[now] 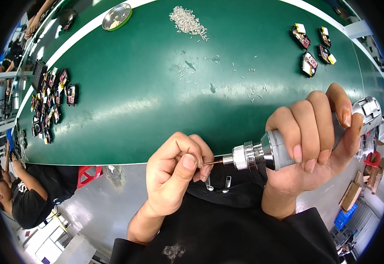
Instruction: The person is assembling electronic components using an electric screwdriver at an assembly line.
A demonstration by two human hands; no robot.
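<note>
My right hand (308,136) is wrapped round the grey body of an electric screwdriver (282,147), which lies sideways with its bit to the left. Its ridged silver collar (245,156) leads to a thin copper-coloured bit (214,162). At the tip of that bit, my left hand (172,171) is closed in a pinch, thumb against the bent forefinger. Whatever sits between those fingertips is hidden or too small to make out. Both hands are held over the near edge of the green table (135,127), in front of my body.
Small silvery screws form a pile (187,22) at the far middle, with several scattered nearer. Black-cased electronic modules (49,101) crowd the left; several more (309,64) lie far right. A round green-rimmed dish (117,16) stands far left. Another person (36,185) sits at left.
</note>
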